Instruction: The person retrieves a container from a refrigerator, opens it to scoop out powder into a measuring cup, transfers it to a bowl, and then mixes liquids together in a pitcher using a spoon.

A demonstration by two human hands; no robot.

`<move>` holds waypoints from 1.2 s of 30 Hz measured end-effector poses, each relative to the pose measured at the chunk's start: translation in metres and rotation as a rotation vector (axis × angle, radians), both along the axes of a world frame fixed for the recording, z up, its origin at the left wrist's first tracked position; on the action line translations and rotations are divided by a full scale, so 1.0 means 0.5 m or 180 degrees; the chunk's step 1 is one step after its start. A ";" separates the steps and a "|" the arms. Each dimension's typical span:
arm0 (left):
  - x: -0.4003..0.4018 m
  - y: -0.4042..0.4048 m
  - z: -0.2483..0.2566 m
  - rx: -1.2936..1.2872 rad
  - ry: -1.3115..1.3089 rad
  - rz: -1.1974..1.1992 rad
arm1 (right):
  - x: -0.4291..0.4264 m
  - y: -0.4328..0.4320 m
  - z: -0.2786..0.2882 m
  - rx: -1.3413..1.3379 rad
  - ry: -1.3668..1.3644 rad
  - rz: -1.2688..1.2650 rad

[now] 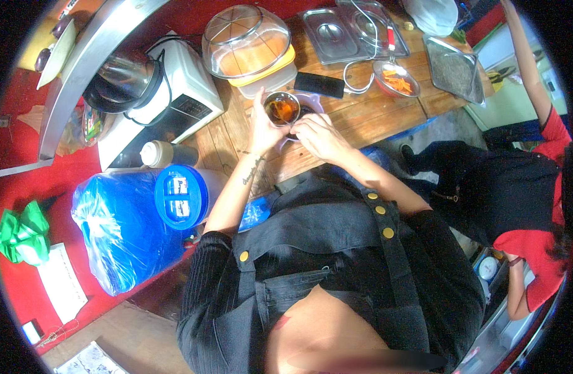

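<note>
A round clear cup or glass (pixel 281 109) of amber liquid, with orange pieces in it, is held in my left hand (pixel 266 129) above the wooden table. My right hand (pixel 320 138) is at the lower right of the cup, its fingers bent and close together over a lilac bowl (pixel 316 102) with dark contents. Whether those fingers pinch something is hidden. Just behind the bowl lies a black phone (pixel 319 84). To its right, a metal strainer with a red handle (pixel 396 79) holds orange strips.
A mesh dome (pixel 247 42) covers a yellow-rimmed container at the back. Metal lids (pixel 331 35), a white cable (pixel 356 89) and a metal tray (pixel 456 70) lie to the right. At left stand a white appliance (pixel 193 96), a bottle (pixel 167 154) and a blue-lidded container (pixel 181 197). A co-worker (pixel 506 187) is at right.
</note>
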State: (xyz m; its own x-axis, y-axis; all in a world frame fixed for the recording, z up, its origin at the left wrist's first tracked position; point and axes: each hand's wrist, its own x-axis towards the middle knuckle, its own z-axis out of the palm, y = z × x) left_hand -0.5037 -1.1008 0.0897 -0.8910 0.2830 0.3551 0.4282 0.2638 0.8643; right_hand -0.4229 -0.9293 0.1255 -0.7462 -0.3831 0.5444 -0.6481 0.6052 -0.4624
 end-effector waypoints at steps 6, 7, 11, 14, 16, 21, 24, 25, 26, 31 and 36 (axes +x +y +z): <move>0.003 -0.005 0.007 -0.0295 -0.0050 0.0086 | 0.013 0.005 0.001 0.0145 0.0198 -0.0253; 0.002 -0.008 0.008 -0.0330 -0.0065 0.0074 | 0.015 0.003 0.001 0.0104 0.0199 -0.0280; 0.001 -0.010 0.009 -0.0651 0.0002 0.0049 | 0.014 -0.006 -0.013 0.0125 0.0269 -0.0222; 0.001 -0.011 -0.001 -0.0488 -0.0001 0.0026 | 0.010 -0.022 -0.015 0.0059 0.0320 -0.0151; 0.005 -0.005 0.005 -0.0480 -0.0025 -0.0001 | 0.011 -0.018 -0.017 0.0077 0.0291 -0.0205; 0.011 -0.005 0.005 -0.0514 -0.0073 -0.0043 | 0.026 -0.003 -0.013 0.0159 0.0108 -0.0344; 0.013 -0.008 0.006 -0.0617 0.0066 -0.0010 | 0.033 0.003 -0.007 -0.0156 0.0020 -0.0371; 0.014 -0.007 0.011 -0.0746 0.0159 0.0005 | 0.033 0.006 -0.013 -0.0389 -0.0116 -0.0545; 0.014 -0.007 0.017 -0.0876 0.0251 0.0021 | 0.033 0.009 -0.018 -0.0623 -0.0252 -0.0718; 0.003 -0.010 0.045 -0.1366 0.0493 -0.0122 | 0.014 0.032 -0.042 -0.2950 -0.1471 -0.0567; 0.004 0.002 0.072 -0.1579 0.0373 -0.0275 | 0.000 0.056 -0.032 -0.3992 -0.1572 -0.0701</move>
